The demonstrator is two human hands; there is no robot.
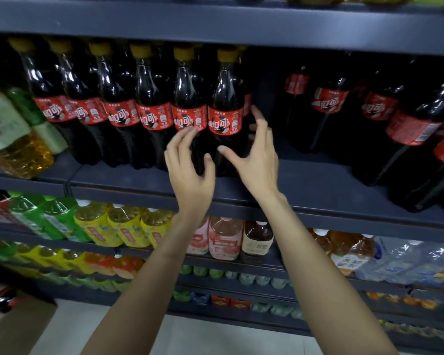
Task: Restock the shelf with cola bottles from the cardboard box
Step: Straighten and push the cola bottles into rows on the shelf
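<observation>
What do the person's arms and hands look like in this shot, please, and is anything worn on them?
Both forearms are bare as far as the frame shows: no sleeves, gloves, watch or bracelets. The left hand and right hand show no rings, and the fingernails look short and unpainted.

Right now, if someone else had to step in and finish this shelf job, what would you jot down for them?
Left hand: open, fingers spread in front of the cola row, gripping nothing.
Right hand: open, fingers beside the rightmost cola bottle of the row; contact unclear.
Done: six yellow-capped bottles stand along the front of the cola shelf.
Left: a dark gap to the right of that row, before the larger bottles, looks ready for more.
Cardboard box: on the floor at lower left, bottles showing in it.
</observation>
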